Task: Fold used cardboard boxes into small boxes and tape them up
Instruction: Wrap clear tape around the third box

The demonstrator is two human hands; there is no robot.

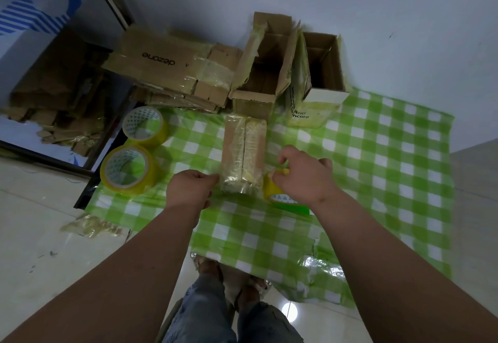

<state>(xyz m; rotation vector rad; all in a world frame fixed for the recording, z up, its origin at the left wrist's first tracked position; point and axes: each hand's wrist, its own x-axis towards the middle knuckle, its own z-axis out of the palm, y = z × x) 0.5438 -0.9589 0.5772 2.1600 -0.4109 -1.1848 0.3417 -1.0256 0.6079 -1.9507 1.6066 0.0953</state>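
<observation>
A small folded cardboard box (pixel 244 151), wrapped in shiny tape, lies on the green checked cloth (pixel 377 170) in the middle. My left hand (pixel 190 190) pinches the tape end against the box's near left corner. My right hand (pixel 304 175) grips a yellow tape roll (pixel 273 193) at the box's near right corner; a strip of tape runs across the box's near end between my hands.
Two spare yellow tape rolls (pixel 144 124) (pixel 129 169) lie left of the box. Flattened cardboard (pixel 172 73) is stacked at the back left, two open boxes (pixel 265 65) (pixel 322 73) stand behind. Crumpled tape (pixel 91 225) lies on the floor tiles.
</observation>
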